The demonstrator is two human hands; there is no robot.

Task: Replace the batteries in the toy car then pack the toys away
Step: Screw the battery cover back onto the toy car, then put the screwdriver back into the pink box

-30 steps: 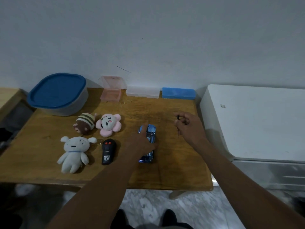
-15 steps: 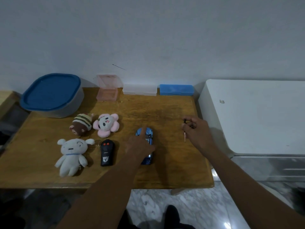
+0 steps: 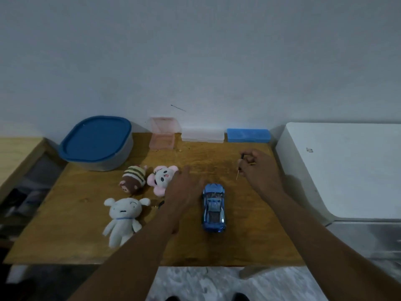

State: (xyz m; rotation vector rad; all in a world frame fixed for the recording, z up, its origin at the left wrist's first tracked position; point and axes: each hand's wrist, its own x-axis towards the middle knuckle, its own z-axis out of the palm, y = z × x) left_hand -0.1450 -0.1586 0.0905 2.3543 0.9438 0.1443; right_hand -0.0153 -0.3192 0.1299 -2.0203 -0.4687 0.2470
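Observation:
The blue toy car (image 3: 213,208) stands on its wheels on the wooden table (image 3: 249,242), nose toward the wall. My left hand (image 3: 184,190) hovers just left of the car with fingers stretched out, not touching it. It covers most of the black remote (image 3: 161,204). My right hand (image 3: 259,168) is farther back on the right and pinches a thin screwdriver (image 3: 239,168), tip pointing down. Three plush toys lie to the left: a white bear (image 3: 123,218), a pink flower toy (image 3: 161,179) and a brown striped one (image 3: 132,179).
A grey tub with a blue lid (image 3: 96,143) stands at the back left. Along the wall sit a pink open case (image 3: 163,135), a clear case (image 3: 202,134) and a blue case (image 3: 248,135). A white appliance (image 3: 347,170) borders the table's right side.
My left hand has let go of the car and moved left, over the remote. My right hand with the screwdriver stays at the back right.

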